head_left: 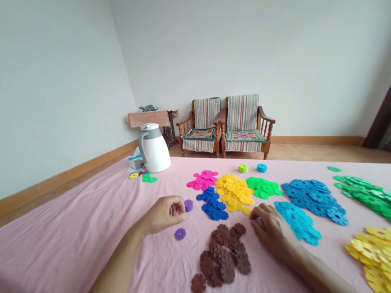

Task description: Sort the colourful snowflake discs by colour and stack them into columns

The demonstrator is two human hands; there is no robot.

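Several disc piles (234, 191) are colour-sorted on the pink bedsheet (68, 241); two purple discs (188, 205) are left loose; left grip (164, 214) and right grip (272, 229) are held curled, hold unclear.

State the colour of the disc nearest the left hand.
The disc is purple, in the head view.

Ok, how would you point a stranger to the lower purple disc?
On the pink sheet, find the brown pile of discs. Up and left of it, below the person's left hand, lies a purple disc; the other purple disc sits higher, by the fingertips.
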